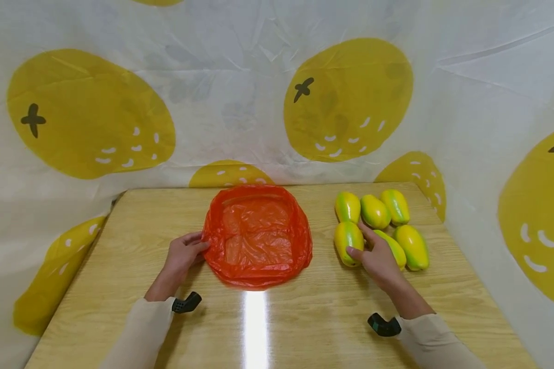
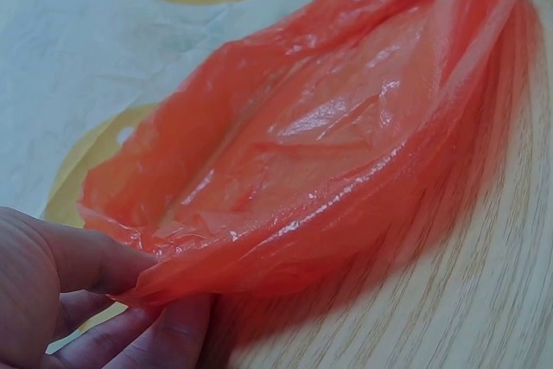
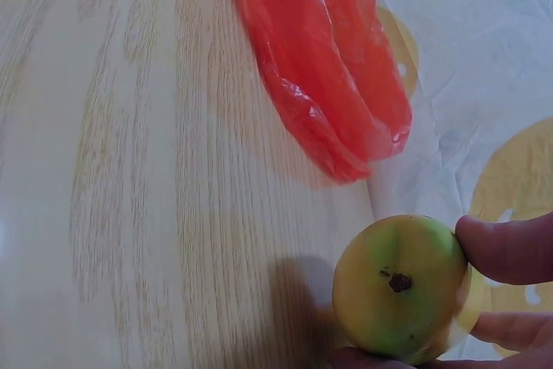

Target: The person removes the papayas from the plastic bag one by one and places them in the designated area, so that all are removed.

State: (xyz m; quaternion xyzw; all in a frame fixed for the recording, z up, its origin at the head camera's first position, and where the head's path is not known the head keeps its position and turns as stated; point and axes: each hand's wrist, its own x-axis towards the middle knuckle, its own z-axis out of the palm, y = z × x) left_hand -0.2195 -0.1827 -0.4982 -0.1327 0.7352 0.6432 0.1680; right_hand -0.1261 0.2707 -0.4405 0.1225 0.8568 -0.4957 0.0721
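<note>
On the light wooden worktop [image 1: 120, 287], nearest: left hand [image 1: 183, 254] pinches the left rim of the crumpled orange plastic bag [image 1: 257, 236], thumb over, fingers under. Right hand [image 1: 377, 258] curls around the nearest yellow-green oval papaya-like fruit [image 1: 348, 242], thumb and fingers on its sides, fruit resting on the worktop. Bag lies well left of that fruit, mouth spread open. Farther back, five more yellow-green fruits [image 1: 375, 211] cluster beside the hand. Behind, white cloth with yellow fruit prints [image 1: 346, 97]. No readable writing.

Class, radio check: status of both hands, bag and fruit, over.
Left hand pinches orange bag rim, bag open. Right hand grips nearest mango. Path between clear.
</note>
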